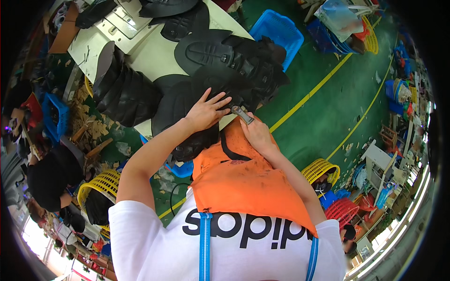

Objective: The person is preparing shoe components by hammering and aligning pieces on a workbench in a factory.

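Note:
My left hand (208,110) lies with its fingers spread on a black, leather-like shoe upper (222,82) at the near edge of the pale table (166,51). Close beside it, my right hand (257,131) is closed round a short grey metal tool (243,115) with a rounded end. The tool's tip reaches the edge of the upper near my left fingertips; its exact kind is hard to make out. More black uppers (201,50) overlap beyond my hands, and a curved stack of black pieces (124,91) stands to the left.
A pale machine bed (126,23) occupies the table's far left. Past the table's right side sits a blue basket (293,35) on the green floor (300,117). Yellow baskets (105,182) stand lower left, near a person in black (54,175). An orange apron (248,187) covers my lap.

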### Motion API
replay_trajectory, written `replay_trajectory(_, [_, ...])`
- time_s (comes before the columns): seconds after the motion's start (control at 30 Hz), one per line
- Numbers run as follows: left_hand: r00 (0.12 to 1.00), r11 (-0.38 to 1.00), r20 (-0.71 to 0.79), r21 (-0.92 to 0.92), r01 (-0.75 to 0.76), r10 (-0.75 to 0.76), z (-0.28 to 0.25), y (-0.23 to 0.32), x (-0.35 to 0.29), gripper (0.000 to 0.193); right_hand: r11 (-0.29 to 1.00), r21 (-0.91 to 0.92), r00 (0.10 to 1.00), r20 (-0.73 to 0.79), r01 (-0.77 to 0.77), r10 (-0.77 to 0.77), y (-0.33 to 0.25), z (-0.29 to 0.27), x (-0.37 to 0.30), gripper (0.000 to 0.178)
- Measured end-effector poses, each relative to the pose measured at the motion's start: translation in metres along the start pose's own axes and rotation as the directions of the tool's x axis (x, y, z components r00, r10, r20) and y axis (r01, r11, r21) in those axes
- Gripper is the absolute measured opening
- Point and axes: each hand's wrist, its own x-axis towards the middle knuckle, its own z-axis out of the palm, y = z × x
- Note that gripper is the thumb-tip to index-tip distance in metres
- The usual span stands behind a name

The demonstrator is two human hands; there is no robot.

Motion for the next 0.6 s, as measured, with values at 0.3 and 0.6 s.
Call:
replay_trajectory(0.3, [0.998,0.999,0.057,0.047,-0.021,0.018,-0.006,0.007,0.005,0.031,0.968,-0.239,0.977,0.174,-0.079,0.122,-0.034,-0.003,0.001,0.019])
replay_trajectory(0.6, [0.99,0.995,0.144,0.097,-0.007,-0.007,-0.039,0.019,-0.008,0.044,0.99,-0.121,0.979,0.18,-0.072,0.093,-0.026,-0.008,0.014,0.02])
